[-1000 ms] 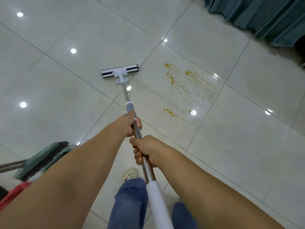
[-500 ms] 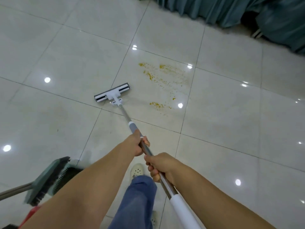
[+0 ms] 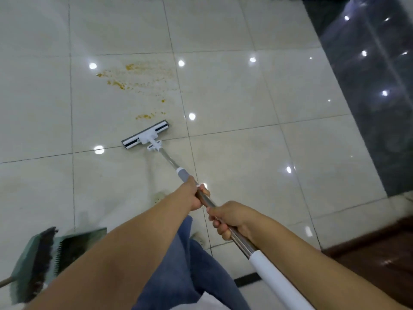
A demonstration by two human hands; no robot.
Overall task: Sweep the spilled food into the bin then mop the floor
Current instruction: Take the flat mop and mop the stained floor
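Pale, glossy tiles of the floor (image 3: pixel 245 97) are spreading out ahead of the fingers and throwing back round glints of ceiling light. A band of dark polished tile (image 3: pixel 368 86) is running along far to the right of the fingers, and a reddish-brown wooden surface (image 3: pixel 380 253) is lying behind them on that same side. The spilled food (image 3: pixel 134 74), a scatter of yellow-orange crumbs, is lying well ahead of the fingers and to their left, and its nearest crumbs are just beyond the mop head (image 3: pixel 145 135). The head is sitting flat on the floor across a grout line, and the mop pole (image 3: pixel 169 161) is slanting back from it toward the hands. The left hand (image 3: pixel 194 195) is gripping the metal pole just behind its grey collar, its fingers (image 3: pixel 204 190) curling round it. The right hand (image 3: pixel 230 218) is gripping the pole just behind the left, its fingers (image 3: pixel 220 229) wrapping it from below, and a white sleeve (image 3: pixel 274 278) is starting behind them. Both forearms are reaching forward. Behind the fingers and far to their left, a green broom (image 3: pixel 33 260) is resting beside a dustpan (image 3: pixel 82 240).
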